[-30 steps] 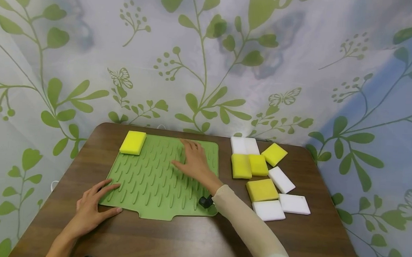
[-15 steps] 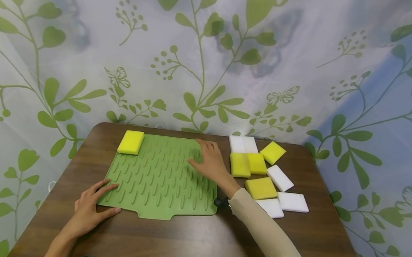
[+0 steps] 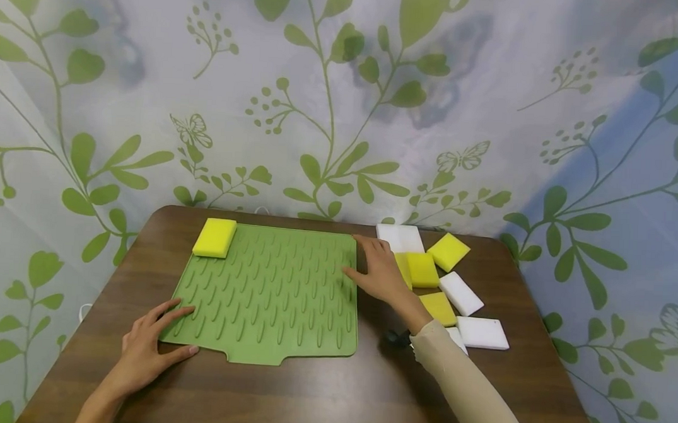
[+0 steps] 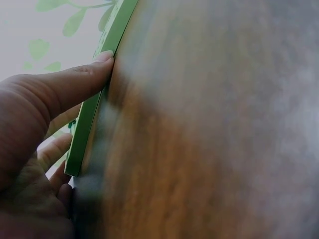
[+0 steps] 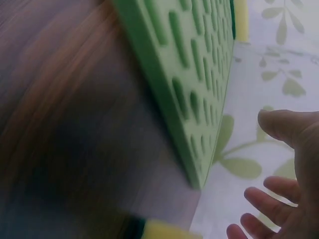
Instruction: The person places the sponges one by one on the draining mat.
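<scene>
A green ridged mat [image 3: 267,290] with a tab on its front edge lies on the table. At its front left corner my left hand [image 3: 147,348] rests with fingers spread; in the left wrist view the thumb [image 4: 79,84] touches the mat's edge. One yellow sponge [image 3: 215,237] lies on the mat's back left corner. My right hand [image 3: 383,270] hovers over the mat's right edge, holding nothing, its fingers loosely extended. It partly hides a yellow sponge [image 3: 404,268] beside it. The right wrist view shows the hand [image 5: 284,199] apart from the mat.
On the brown wooden table [image 3: 308,399], right of the mat, lie several yellow sponges [image 3: 423,270] and white sponges [image 3: 483,333]. A leaf-patterned curtain [image 3: 343,111] hangs behind the table. A small black object [image 3: 398,339] sits at the right wrist.
My right hand has moved right, from above the middle of the mat to its right edge near the sponges. The left hand has stayed at the mat's corner.
</scene>
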`<state>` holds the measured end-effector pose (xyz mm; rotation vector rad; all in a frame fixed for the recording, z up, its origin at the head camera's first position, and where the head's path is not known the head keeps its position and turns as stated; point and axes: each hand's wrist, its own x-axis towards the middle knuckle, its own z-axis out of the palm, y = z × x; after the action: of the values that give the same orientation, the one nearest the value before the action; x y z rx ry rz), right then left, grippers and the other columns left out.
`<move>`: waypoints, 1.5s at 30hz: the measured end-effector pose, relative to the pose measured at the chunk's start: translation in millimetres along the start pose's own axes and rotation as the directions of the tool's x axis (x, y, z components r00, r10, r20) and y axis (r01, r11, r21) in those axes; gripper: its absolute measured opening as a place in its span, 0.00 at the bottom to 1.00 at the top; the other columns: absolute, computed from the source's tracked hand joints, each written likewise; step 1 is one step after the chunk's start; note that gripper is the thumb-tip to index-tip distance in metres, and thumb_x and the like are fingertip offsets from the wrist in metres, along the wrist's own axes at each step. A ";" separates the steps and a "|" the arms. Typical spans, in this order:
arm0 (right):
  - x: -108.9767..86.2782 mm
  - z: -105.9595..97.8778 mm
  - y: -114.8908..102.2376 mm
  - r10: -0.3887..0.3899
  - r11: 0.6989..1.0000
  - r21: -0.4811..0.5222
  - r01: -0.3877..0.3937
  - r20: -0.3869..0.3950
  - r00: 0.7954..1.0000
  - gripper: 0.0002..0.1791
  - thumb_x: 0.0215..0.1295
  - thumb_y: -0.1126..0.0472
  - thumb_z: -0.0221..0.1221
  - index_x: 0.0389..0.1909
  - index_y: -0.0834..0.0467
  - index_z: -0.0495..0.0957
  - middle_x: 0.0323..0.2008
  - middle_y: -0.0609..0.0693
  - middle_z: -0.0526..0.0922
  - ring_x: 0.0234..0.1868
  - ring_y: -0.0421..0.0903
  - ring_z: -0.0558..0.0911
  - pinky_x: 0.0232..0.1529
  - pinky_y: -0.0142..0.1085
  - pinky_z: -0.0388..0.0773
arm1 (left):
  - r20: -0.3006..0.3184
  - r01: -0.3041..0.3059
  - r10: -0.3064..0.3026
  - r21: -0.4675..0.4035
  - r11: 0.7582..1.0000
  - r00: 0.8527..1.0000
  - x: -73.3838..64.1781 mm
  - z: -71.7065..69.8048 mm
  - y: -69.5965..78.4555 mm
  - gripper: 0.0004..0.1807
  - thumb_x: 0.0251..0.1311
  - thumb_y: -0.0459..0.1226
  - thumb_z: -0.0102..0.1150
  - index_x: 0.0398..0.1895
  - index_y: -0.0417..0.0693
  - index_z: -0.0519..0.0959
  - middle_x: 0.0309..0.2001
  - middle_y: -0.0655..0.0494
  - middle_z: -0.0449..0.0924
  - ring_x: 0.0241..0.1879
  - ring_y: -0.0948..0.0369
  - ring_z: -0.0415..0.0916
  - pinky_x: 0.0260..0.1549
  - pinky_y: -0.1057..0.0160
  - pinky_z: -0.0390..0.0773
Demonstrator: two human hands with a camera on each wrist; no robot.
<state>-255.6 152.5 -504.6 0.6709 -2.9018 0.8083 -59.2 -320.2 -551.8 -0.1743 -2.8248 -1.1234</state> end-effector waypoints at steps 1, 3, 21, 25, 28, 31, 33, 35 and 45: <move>-2.7 -1.9 4.1 0.004 1.000 0.005 -0.004 0.003 1.000 0.44 0.73 0.42 0.68 0.83 0.54 0.63 0.78 0.55 0.71 0.77 0.62 0.67 0.76 0.62 0.68 | -0.001 0.000 0.000 0.000 1.000 1.000 -0.5 0.6 0.0 0.41 0.54 0.42 0.84 0.73 0.53 0.77 0.79 0.36 0.61 0.71 0.22 0.51 0.52 0.23 0.50; -7.2 -5.1 11.4 0.014 1.000 0.014 -0.014 0.006 1.000 0.44 0.73 0.42 0.68 0.83 0.53 0.63 0.79 0.54 0.70 0.78 0.61 0.66 0.76 0.62 0.67 | -0.004 0.001 -0.001 0.001 1.000 1.000 -1.3 1.4 0.1 0.41 0.53 0.42 0.84 0.72 0.53 0.78 0.79 0.36 0.61 0.71 0.23 0.51 0.52 0.23 0.50; -35.3 -42.0 65.2 0.144 0.989 -0.040 -0.140 0.109 0.984 0.56 0.63 0.31 0.71 0.84 0.49 0.58 0.84 0.58 0.61 0.87 0.64 0.50 0.78 0.74 0.43 | -0.002 -0.002 0.002 -0.001 1.000 1.000 -0.7 -0.5 2.2 0.41 0.54 0.41 0.84 0.73 0.53 0.77 0.79 0.35 0.61 0.71 0.22 0.50 0.52 0.24 0.50; -39.2 -49.4 77.8 0.162 0.986 -0.059 -0.154 0.146 0.976 0.59 0.60 0.31 0.73 0.85 0.51 0.58 0.84 0.58 0.62 0.87 0.66 0.48 0.77 0.75 0.42 | 0.003 0.001 -0.001 -0.002 1.000 1.000 -1.2 -0.8 2.3 0.41 0.54 0.41 0.84 0.73 0.53 0.77 0.79 0.35 0.60 0.71 0.22 0.50 0.52 0.24 0.50; -40.7 -52.3 85.2 0.167 0.985 -0.073 -0.157 0.159 0.973 0.60 0.58 0.31 0.74 0.85 0.52 0.59 0.83 0.58 0.63 0.86 0.67 0.49 0.76 0.76 0.42 | 0.002 0.003 -0.003 0.000 1.000 1.000 -1.2 -0.8 1.9 0.41 0.54 0.41 0.84 0.73 0.53 0.77 0.79 0.35 0.60 0.71 0.22 0.50 0.52 0.24 0.50; -41.9 -54.3 90.4 0.165 0.985 -0.071 -0.155 0.163 0.973 0.59 0.58 0.31 0.74 0.84 0.53 0.60 0.83 0.59 0.65 0.86 0.68 0.50 0.75 0.76 0.42 | 0.000 0.004 -0.004 0.004 1.000 1.000 -1.0 -0.6 1.4 0.41 0.54 0.41 0.84 0.73 0.53 0.77 0.79 0.35 0.60 0.71 0.22 0.50 0.52 0.23 0.50; -43.2 -55.0 93.7 0.161 0.986 -0.076 -0.150 0.169 0.972 0.58 0.59 0.32 0.74 0.83 0.54 0.61 0.83 0.59 0.65 0.86 0.69 0.50 0.75 0.76 0.42 | 0.001 0.005 -0.005 0.006 1.000 1.000 -0.6 -0.5 1.6 0.41 0.54 0.42 0.84 0.73 0.53 0.77 0.79 0.35 0.60 0.71 0.23 0.51 0.52 0.24 0.51; -44.6 -55.4 96.5 0.161 0.986 -0.073 -0.150 0.176 0.971 0.58 0.59 0.33 0.75 0.83 0.53 0.61 0.83 0.59 0.65 0.86 0.68 0.49 0.76 0.76 0.41 | 0.003 0.005 -0.005 0.006 1.000 1.000 -0.2 -0.3 2.1 0.41 0.54 0.42 0.84 0.73 0.53 0.77 0.79 0.35 0.61 0.71 0.23 0.51 0.52 0.25 0.51; -45.5 -53.5 104.0 0.133 0.991 -0.049 -0.126 0.194 0.972 0.56 0.58 0.35 0.75 0.84 0.49 0.61 0.83 0.56 0.65 0.87 0.68 0.47 0.76 0.76 0.39 | 0.011 0.011 -0.011 0.000 1.000 1.000 -0.2 -1.1 3.2 0.41 0.55 0.42 0.83 0.74 0.53 0.76 0.80 0.35 0.60 0.71 0.22 0.50 0.52 0.25 0.51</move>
<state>-261.7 277.3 -516.0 0.5951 -3.1601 0.7387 -58.5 -318.6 -548.9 -0.1663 -2.8387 -1.1280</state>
